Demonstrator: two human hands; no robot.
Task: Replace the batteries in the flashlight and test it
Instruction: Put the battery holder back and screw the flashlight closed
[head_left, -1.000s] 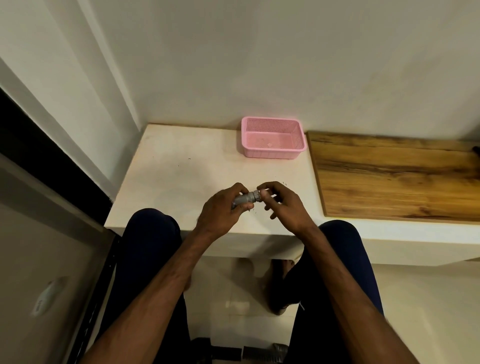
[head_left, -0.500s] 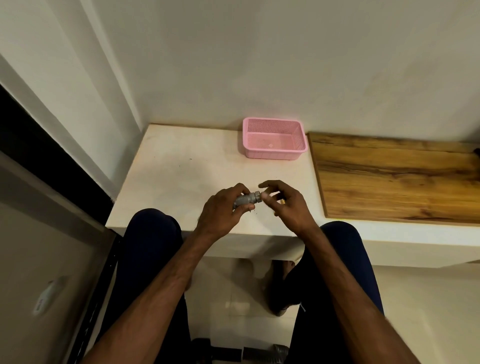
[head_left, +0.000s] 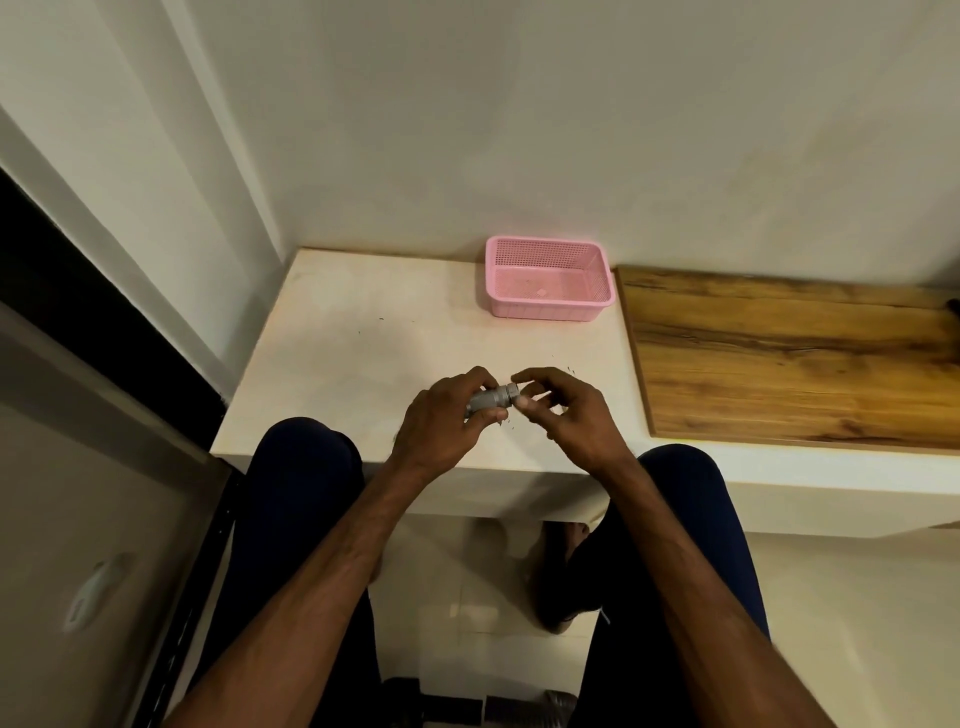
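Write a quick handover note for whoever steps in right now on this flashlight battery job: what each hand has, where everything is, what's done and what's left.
Left hand: grip closed around the small grey metal flashlight, held level above the white tabletop.
Right hand: fingertips at the flashlight's right end, apparently working the end cap; whether it is tightening or loosening cannot be told.
Pink perforated plastic basket sits at the back of the table, beside the wooden board.
No batteries are visible.
Done: unclear whether batteries are swapped.
Left: confirm fresh batteries, close the cap, switch on to test.
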